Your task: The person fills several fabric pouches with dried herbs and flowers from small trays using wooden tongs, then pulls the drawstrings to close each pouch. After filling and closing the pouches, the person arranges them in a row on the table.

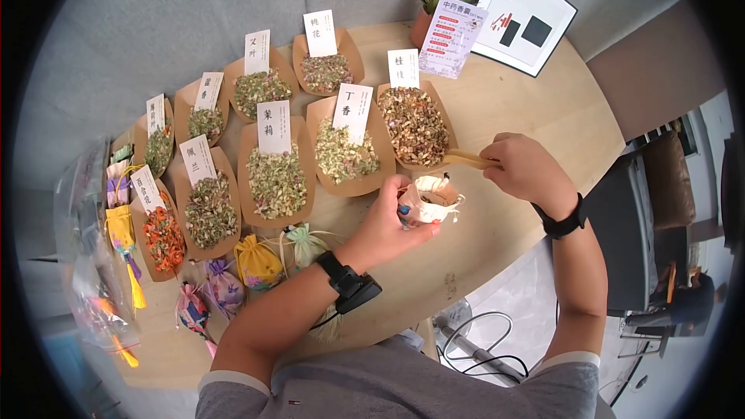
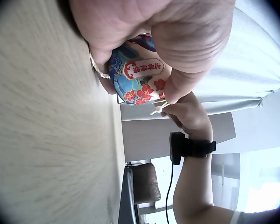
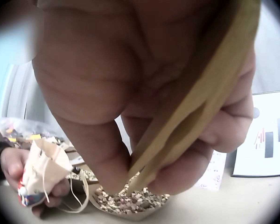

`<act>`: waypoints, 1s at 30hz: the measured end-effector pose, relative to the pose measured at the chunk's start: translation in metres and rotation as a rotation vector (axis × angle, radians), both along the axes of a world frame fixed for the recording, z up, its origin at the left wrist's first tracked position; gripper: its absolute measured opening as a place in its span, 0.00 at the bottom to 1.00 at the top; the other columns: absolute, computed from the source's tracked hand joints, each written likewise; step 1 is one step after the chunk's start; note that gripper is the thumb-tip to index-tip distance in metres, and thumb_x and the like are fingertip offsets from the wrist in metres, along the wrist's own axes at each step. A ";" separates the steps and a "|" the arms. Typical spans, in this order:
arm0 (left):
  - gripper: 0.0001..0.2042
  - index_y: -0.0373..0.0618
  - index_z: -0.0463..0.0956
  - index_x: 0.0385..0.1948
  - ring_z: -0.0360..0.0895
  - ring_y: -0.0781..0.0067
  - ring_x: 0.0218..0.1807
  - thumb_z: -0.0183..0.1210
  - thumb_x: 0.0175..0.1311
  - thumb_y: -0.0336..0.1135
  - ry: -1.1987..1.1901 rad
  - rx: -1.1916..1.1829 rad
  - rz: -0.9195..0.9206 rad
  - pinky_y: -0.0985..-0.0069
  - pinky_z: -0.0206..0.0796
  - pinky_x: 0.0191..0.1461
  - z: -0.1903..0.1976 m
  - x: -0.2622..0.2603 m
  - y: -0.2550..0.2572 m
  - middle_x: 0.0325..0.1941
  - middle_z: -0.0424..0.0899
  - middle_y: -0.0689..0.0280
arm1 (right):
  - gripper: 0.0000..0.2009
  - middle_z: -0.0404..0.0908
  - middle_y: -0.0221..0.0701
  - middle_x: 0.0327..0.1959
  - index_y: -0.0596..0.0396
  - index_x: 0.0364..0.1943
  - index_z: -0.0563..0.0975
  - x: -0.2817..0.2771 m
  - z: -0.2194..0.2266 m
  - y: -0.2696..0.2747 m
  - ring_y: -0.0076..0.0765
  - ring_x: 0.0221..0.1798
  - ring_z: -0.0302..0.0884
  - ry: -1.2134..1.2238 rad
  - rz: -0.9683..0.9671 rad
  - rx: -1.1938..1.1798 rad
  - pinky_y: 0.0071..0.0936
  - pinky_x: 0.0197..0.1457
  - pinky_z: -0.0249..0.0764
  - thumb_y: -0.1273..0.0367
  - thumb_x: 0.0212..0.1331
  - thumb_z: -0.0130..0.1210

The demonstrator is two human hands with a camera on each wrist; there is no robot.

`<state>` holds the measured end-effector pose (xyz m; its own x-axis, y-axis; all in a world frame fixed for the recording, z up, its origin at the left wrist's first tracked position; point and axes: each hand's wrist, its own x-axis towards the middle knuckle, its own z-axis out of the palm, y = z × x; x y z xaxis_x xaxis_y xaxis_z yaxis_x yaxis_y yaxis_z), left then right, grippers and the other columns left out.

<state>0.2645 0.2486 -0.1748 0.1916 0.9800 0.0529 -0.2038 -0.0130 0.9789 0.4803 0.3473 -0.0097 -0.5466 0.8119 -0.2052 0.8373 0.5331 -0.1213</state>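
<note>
My left hand point(image 1: 380, 226) grips a small cream drawstring pouch point(image 1: 431, 212), its mouth open and facing up. In the left wrist view the pouch point(image 2: 139, 77) shows blue and red flower print and a label with red characters. My right hand point(image 1: 528, 164) pinches a pair of wooden tongs point(image 1: 473, 160). Their tips reach the near edge of a paper tray point(image 1: 452, 140) of brown and cream chopped herbs point(image 1: 415, 124), just beyond the pouch. The right wrist view shows the two tong arms point(image 3: 196, 102) crossing the palm, with the herbs point(image 3: 130, 200) below.
Several more brown paper trays of dried herbs with white name cards point(image 1: 273, 128) stand to the left. Finished-looking pouches, one yellow point(image 1: 258, 262), lie along the near side. A potted plant point(image 1: 423, 27), a printed card point(image 1: 452, 37) and a framed picture point(image 1: 524, 15) stand at the back.
</note>
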 end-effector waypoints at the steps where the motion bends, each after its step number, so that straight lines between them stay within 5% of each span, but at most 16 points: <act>1: 0.38 0.34 0.59 0.60 0.75 0.72 0.52 0.76 0.54 0.38 -0.013 -0.011 -0.011 0.71 0.73 0.54 0.001 0.000 0.000 0.54 0.76 0.55 | 0.10 0.81 0.43 0.33 0.60 0.38 0.85 -0.003 -0.005 0.004 0.51 0.39 0.79 0.000 0.001 -0.001 0.43 0.45 0.75 0.72 0.54 0.62; 7: 0.38 0.33 0.58 0.60 0.75 0.73 0.52 0.76 0.55 0.37 0.003 0.010 -0.011 0.72 0.73 0.53 -0.001 -0.001 0.000 0.54 0.76 0.55 | 0.08 0.81 0.45 0.32 0.60 0.35 0.86 -0.022 -0.034 0.022 0.53 0.41 0.79 0.004 0.050 0.045 0.44 0.46 0.74 0.70 0.55 0.59; 16: 0.38 0.32 0.57 0.61 0.76 0.72 0.55 0.76 0.55 0.36 0.011 -0.008 -0.033 0.71 0.74 0.55 0.003 -0.002 -0.001 0.56 0.75 0.54 | 0.12 0.81 0.51 0.26 0.66 0.31 0.83 -0.019 -0.028 0.046 0.60 0.29 0.78 0.040 -0.132 0.008 0.47 0.36 0.73 0.67 0.62 0.57; 25: 0.38 0.32 0.57 0.61 0.76 0.72 0.56 0.75 0.55 0.35 0.015 -0.013 -0.040 0.71 0.73 0.57 0.001 -0.002 0.000 0.56 0.74 0.54 | 0.15 0.80 0.52 0.28 0.68 0.34 0.82 -0.030 -0.040 0.037 0.59 0.31 0.78 0.184 -0.044 -0.143 0.47 0.39 0.73 0.66 0.67 0.53; 30: 0.38 0.33 0.57 0.60 0.76 0.72 0.56 0.75 0.55 0.36 0.018 -0.005 -0.038 0.71 0.73 0.56 0.002 -0.002 0.000 0.56 0.75 0.54 | 0.10 0.82 0.46 0.35 0.64 0.39 0.84 -0.029 -0.039 0.029 0.53 0.41 0.79 0.205 0.098 -0.109 0.43 0.46 0.75 0.69 0.61 0.58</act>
<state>0.2620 0.2484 -0.1732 0.2299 0.9722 0.0442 -0.1865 -0.0006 0.9825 0.4512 0.3758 -0.0482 -0.6611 0.7318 -0.1655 0.7340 0.5850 -0.3450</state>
